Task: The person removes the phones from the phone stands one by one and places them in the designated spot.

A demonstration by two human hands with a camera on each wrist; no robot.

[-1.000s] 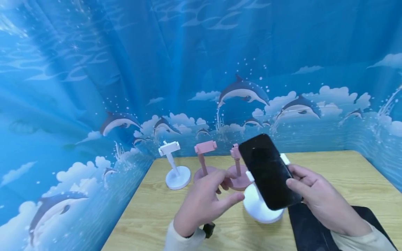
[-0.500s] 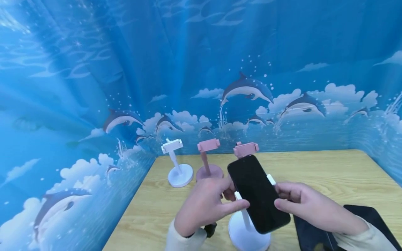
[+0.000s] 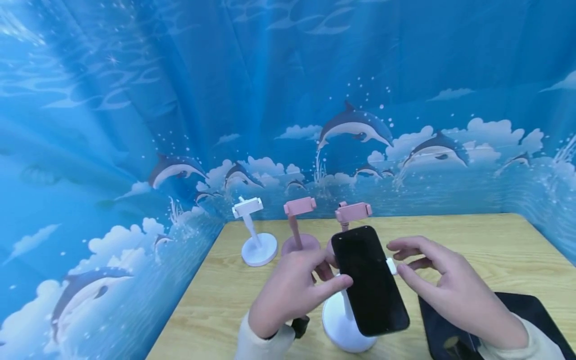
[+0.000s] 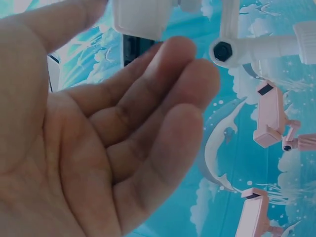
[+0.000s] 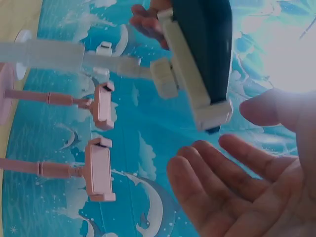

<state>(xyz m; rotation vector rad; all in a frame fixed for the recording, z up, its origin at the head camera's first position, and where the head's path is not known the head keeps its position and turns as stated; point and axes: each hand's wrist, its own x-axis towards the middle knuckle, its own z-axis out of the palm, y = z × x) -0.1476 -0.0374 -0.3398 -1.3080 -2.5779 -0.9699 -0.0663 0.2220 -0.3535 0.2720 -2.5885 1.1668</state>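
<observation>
A black smartphone sits tilted in the clamp of a white phone stand, its dark screen facing up toward the head camera. My left hand is at the phone's left edge, thumb tip right at the side. In the left wrist view its fingers are loosely bent beside the white clamp, not wrapped round it. My right hand is just off the phone's right edge, fingers relaxed and apart. The right wrist view shows a gap between its fingertips and the clamp's end.
Behind stand a second white phone stand and two pink stands, one in the middle and one partly behind the phone. A black flat item lies on the wooden table under my right forearm. A dolphin-print curtain surrounds the table.
The phone and white stand have come nearer and left, with the phone turned more upright. My right hand has let go of its right edge and moved off. The left hand stays about in place.
</observation>
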